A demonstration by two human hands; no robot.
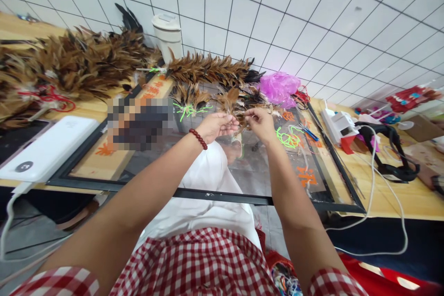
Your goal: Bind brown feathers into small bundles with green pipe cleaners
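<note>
My left hand (218, 126), with a red bead bracelet (198, 138) on its wrist, is cupped around a small bunch of brown feathers (239, 115) over a glass pane in a black frame (163, 186). My right hand (260, 122) pinches the same bunch from the right, fingers pressed together. More loose brown feathers (189, 95) lie just beyond the hands, tied with neon green string (189, 111). A coil of green string (287, 138) lies to the right of my right hand.
A long feather duster (208, 68) and a big feather heap (76, 62) lie at the back left. A white cup (168, 32), pink plastic (279, 88), a white power bank (45, 148), a white box (338, 127), black headphones (395, 157) and a white cable (373, 194) surround the frame.
</note>
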